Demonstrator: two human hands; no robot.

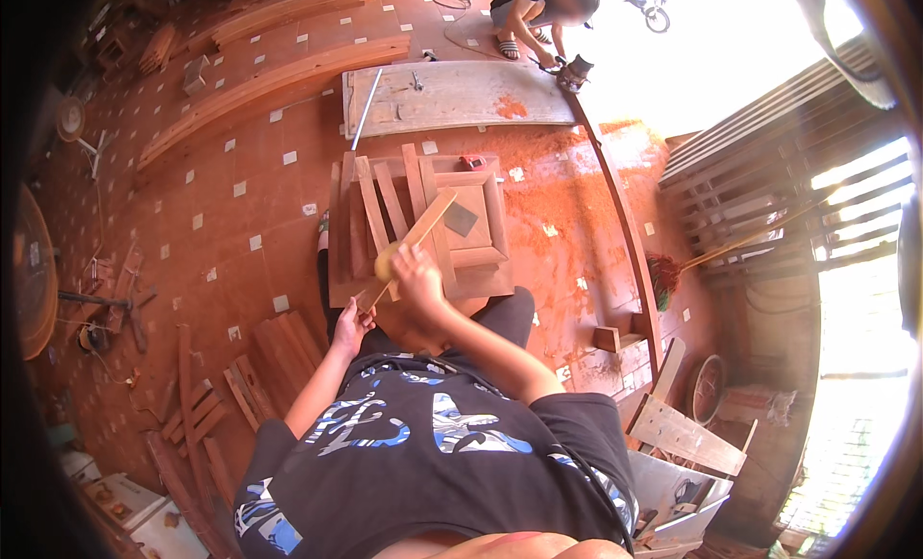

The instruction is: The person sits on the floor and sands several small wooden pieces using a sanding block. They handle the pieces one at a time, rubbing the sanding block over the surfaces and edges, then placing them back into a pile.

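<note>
A narrow wooden strip (430, 219) slants across the panel in front of me. My left hand (354, 328) is closed round its near end. My right hand (419, 273) is closed farther up, pressing a round tan pad (386, 262) against the strip; the pad looks like a sanding disc, partly hidden by the fingers. Beneath both lies a framed wooden panel (488, 282), raised over my knees, bearing several loose wooden slats (372, 205). A dark grey square sheet (461, 220) and a red tape measure (472, 162) also rest on the panel.
A person (524, 16) crouches at the far end with a power tool (574, 74) on a long board (620, 208). A low grey bench (461, 98) stands ahead. Wooden planks (279, 362) lie at left; orange sawdust (548, 184) covers the floor. A tool box (678, 501) sits behind right.
</note>
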